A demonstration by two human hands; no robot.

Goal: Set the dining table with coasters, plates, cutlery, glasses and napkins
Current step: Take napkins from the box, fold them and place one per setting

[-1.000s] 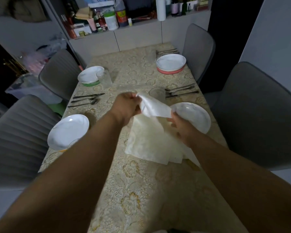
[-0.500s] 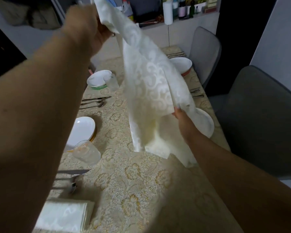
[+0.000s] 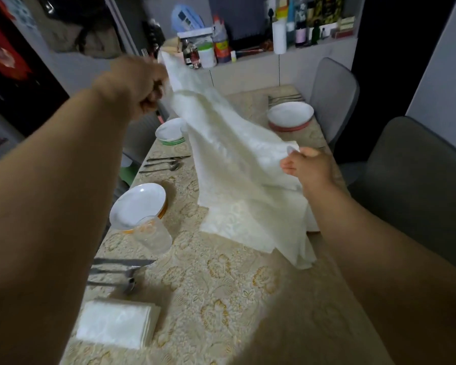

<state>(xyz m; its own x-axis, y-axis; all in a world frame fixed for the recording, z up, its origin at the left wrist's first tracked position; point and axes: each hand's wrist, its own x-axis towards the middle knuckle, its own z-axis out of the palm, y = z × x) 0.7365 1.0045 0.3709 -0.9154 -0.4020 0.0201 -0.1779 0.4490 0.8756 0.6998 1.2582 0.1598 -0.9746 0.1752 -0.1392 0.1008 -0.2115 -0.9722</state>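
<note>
Head view: since half a second ago the left hand point(image 3: 138, 86) has dropped from the top edge of the frame to the upper left of centre, and the right hand point(image 3: 307, 168) has shifted right, so the napkin point(image 3: 229, 159) now stretches in a slanted sheet between them instead of hanging in a narrow drape. The left fingers are curled round the cloth's upper corner; the right thumb and fingers pinch the edge at centre right. Its lower part rests on more white cloth point(image 3: 250, 222) lying on the table point(image 3: 221, 291) at right of centre; whether that is one piece or several I cannot tell.

Three plates show: lower left of centre point(image 3: 137, 204) with a glass point(image 3: 153, 234) touching its near rim, middle left point(image 3: 170, 130), and upper right point(image 3: 290, 113). Cutlery point(image 3: 119, 272) lies at lower left, another set point(image 3: 163, 163) between the two left plates. A folded stack of napkins point(image 3: 116, 326) sits at the bottom left.

The step in hand looks like shaking one napkin open to fold it. To do it well, hold both corners level and taut so the edges line up, then bring the hands together for a clean crease. Lift the cloth clear of the pile under it before folding, and keep the swing away from the glass, which stands near its left edge and would tip easily.
</note>
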